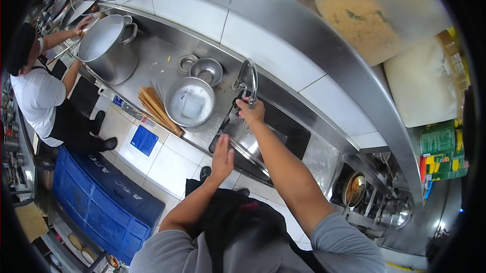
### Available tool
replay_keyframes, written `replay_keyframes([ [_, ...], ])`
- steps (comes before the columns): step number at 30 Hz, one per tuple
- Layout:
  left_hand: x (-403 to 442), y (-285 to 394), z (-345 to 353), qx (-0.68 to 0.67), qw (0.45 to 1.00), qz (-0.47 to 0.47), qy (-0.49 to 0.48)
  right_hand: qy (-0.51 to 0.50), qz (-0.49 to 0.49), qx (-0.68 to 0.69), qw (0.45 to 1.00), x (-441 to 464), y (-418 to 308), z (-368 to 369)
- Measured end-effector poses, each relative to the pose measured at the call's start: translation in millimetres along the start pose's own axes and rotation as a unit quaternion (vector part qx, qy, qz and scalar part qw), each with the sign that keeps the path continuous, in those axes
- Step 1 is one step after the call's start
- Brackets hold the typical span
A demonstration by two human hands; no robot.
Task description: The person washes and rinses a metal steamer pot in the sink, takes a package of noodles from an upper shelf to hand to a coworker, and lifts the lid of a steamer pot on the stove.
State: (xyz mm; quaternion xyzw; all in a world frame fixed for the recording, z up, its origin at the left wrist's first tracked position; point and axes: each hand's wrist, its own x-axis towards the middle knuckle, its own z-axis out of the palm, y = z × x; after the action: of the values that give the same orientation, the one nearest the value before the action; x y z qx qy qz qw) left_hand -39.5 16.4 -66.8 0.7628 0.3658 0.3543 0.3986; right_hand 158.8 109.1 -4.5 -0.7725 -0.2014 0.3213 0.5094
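Observation:
Near the sink's front left edge, my left hand (pixel 221 159) is held up with its fingers stretched and nothing in it. My right hand (pixel 250 111) is at the faucet (pixel 253 78), its fingers closed around a small dark part under the spout that I cannot make out clearly. Below it lies the dark sink (pixel 298 139) with a metal pan or tray (pixel 248 144) inside. Left of the sink stands a metal bowl (pixel 169 102) of foamy water with a pale block in it. Behind the bowl is a metal colander (pixel 215 69).
A bundle of wooden sticks (pixel 154 107) lies left of the bowl. Farther left stands a large pot (pixel 115 63), with a co-worker (pixel 38 88) beside it. A blue bin (pixel 96 197) is on the floor. Food containers (pixel 364 20) sit on the overhead shelf (pixel 324 40).

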Motion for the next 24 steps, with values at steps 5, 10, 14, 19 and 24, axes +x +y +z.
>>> replay_keyframes([
  [5, 7.1, -31.1, 31.1, -0.145, 0.974, -0.164, 0.052, -0.193, 0.199, 0.227, 0.933, 3.6, -25.6, -21.9],
  [10, 37.5, -37.6, 30.4, -0.139, 0.983, -0.12, 0.022, -0.302, 0.24, 0.205, 0.899, 68.6, 1.9, -80.1],
  [14, 71.8, -30.5, 34.8, -0.171, 0.978, -0.119, 0.031, -0.197, 0.278, 0.15, 0.928, 40.2, -50.4, -84.1],
  [19, 56.0, 15.8, 73.6, -0.077, 0.989, -0.125, 0.035, -0.131, 0.276, 0.06, 0.95, 55.5, -51.3, -80.4],
  [24, 15.4, 61.5, 69.4, -0.165, 0.972, -0.162, 0.041, -0.16, 0.272, -0.114, 0.942, 42.3, -63.0, -66.0],
])
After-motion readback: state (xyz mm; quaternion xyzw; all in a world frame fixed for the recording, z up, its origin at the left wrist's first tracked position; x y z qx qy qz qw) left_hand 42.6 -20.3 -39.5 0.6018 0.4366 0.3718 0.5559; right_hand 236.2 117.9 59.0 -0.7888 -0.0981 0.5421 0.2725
